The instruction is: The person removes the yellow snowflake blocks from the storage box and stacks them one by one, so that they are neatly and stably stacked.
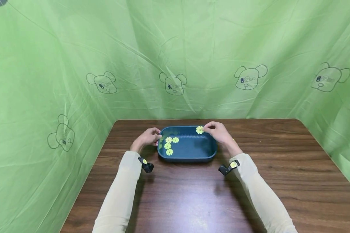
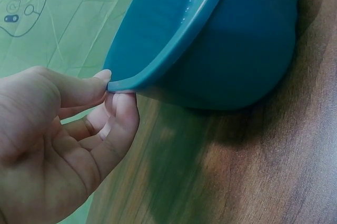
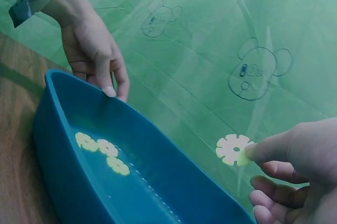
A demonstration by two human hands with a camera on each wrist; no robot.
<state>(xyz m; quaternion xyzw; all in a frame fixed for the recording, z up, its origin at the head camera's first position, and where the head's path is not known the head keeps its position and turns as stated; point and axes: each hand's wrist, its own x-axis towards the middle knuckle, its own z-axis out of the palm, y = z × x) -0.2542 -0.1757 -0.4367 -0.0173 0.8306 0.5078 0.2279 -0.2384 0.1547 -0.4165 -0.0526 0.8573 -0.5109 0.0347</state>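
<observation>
A blue plastic basin [image 1: 192,147] with rounded corners stands on the table. At its left end my left hand [image 1: 147,137] pinches the rim between thumb and fingers; the left wrist view shows the grip on the rim [image 2: 126,83] closely. Over the far right part of the basin, my right hand [image 1: 218,131] holds a yellow notched disc [image 1: 199,130], flower-shaped with a small centre hole, between thumb and forefinger. Several similar yellow discs [image 1: 167,146] lie in the left part of the basin floor, close together.
The brown wooden table [image 1: 186,194] reaches around the basin on all sides. A green cloth [image 1: 204,48] printed with bear-head outlines hangs behind and to the left and right. Each wrist bears a black strap-on device [image 1: 229,167].
</observation>
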